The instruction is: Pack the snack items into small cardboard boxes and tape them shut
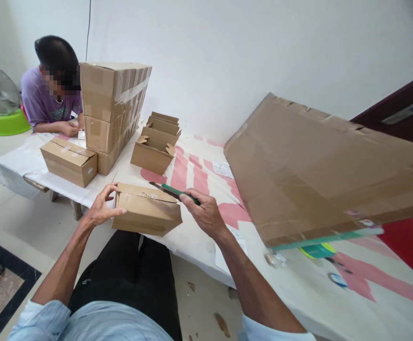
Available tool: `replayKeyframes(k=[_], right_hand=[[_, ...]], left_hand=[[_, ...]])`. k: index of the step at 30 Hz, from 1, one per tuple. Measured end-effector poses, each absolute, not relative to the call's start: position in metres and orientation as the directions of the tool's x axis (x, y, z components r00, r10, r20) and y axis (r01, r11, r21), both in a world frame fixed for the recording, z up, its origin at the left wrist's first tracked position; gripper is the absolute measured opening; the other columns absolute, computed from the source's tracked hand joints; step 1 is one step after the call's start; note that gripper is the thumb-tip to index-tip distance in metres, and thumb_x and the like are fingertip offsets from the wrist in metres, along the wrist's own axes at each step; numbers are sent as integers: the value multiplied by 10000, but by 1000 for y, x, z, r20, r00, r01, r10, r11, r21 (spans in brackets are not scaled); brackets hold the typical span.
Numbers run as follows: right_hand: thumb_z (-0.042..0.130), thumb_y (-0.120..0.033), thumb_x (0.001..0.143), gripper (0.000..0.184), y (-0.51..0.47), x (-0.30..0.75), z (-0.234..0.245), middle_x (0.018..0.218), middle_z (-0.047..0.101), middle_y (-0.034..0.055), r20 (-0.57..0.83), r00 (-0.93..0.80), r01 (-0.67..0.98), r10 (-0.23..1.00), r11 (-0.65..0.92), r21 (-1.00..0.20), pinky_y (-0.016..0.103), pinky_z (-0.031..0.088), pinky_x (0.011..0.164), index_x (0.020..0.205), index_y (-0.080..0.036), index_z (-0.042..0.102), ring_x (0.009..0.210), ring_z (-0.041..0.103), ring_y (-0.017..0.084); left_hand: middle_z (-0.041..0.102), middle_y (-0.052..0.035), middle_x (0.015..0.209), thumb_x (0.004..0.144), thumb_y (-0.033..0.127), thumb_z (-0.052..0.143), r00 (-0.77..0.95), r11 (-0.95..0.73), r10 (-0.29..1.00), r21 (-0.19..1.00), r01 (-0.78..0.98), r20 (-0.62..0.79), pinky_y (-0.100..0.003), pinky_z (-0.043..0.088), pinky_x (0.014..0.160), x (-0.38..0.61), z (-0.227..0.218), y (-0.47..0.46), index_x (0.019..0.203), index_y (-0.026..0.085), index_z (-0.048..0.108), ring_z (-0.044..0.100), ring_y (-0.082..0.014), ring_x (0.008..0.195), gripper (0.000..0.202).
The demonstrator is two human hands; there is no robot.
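Observation:
A brown cardboard box (148,210) sits at the table's near edge, its top flaps closed with a narrow seam showing. My left hand (104,206) grips the left end of this box, thumb on the front face and fingers on the far side. In my right hand (204,210) is a green box cutter (173,190), its dark blade out and pointing left above the box's top. The blade appears to be over the far edge; I cannot tell whether it touches the cardboard.
Taped boxes (121,109) stand stacked at the back left, with a single closed box (69,161) before them. Open boxes (153,154) stand in a row behind mine. A large carton (320,175) leans at right, near a tape roll (337,280). Another person (52,94) leans on the table's far left.

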State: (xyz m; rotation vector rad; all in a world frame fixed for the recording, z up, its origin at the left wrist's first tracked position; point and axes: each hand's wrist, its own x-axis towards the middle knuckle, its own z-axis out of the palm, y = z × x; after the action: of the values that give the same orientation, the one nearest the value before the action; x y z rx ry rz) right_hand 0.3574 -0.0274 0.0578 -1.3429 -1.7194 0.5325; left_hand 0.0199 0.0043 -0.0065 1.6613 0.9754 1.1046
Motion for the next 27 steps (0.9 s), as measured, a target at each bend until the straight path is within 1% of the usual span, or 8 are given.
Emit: replayKeyframes(k=[5, 10, 15, 19, 27], right_hand=[[647, -467, 969, 304, -18, 323, 88, 864, 766, 50, 360, -266, 540, 894, 448, -712, 329, 525, 739, 937, -200, 788, 785, 669, 212], [635, -399, 990, 261, -7, 308, 101, 904, 790, 55, 333, -407, 554, 851, 519, -651, 320, 524, 752, 951, -200, 801, 798, 693, 202], [606, -401, 1014, 288, -3, 300, 111, 861, 769, 48, 315, -498, 581, 808, 581, -571, 316, 510, 732, 928, -207, 800, 782, 680, 196], [594, -393, 1020, 297, -1, 294, 115, 814, 747, 44, 293, -549, 596, 783, 612, -520, 317, 501, 729, 924, -202, 801, 731, 649, 184], [597, -346, 1025, 261, 8, 290, 120, 886, 766, 63, 267, -613, 612, 744, 660, -435, 322, 491, 770, 953, -199, 801, 794, 679, 193]], left_hand=[[455, -158, 1664, 703, 463, 915, 296, -290, 925, 946, 141, 240, -571, 431, 1201, 20, -6, 1, 1126, 257, 572, 478, -388, 1529, 583], [442, -148, 1675, 709, 473, 911, 299, -298, 922, 943, 147, 245, -563, 446, 1199, 20, -6, -4, 1153, 260, 589, 450, -399, 1551, 589], [446, -144, 1669, 714, 462, 901, 296, -310, 921, 937, 160, 254, -583, 426, 1212, 20, -8, -7, 1133, 265, 570, 429, -397, 1565, 569], [461, -135, 1652, 704, 457, 894, 291, -311, 922, 936, 164, 255, -587, 429, 1205, 21, -8, -8, 1124, 272, 546, 465, -393, 1533, 576], [460, -121, 1636, 690, 440, 902, 306, -310, 919, 936, 168, 250, -572, 429, 1200, 21, -6, -8, 1133, 271, 541, 487, -386, 1500, 596]])
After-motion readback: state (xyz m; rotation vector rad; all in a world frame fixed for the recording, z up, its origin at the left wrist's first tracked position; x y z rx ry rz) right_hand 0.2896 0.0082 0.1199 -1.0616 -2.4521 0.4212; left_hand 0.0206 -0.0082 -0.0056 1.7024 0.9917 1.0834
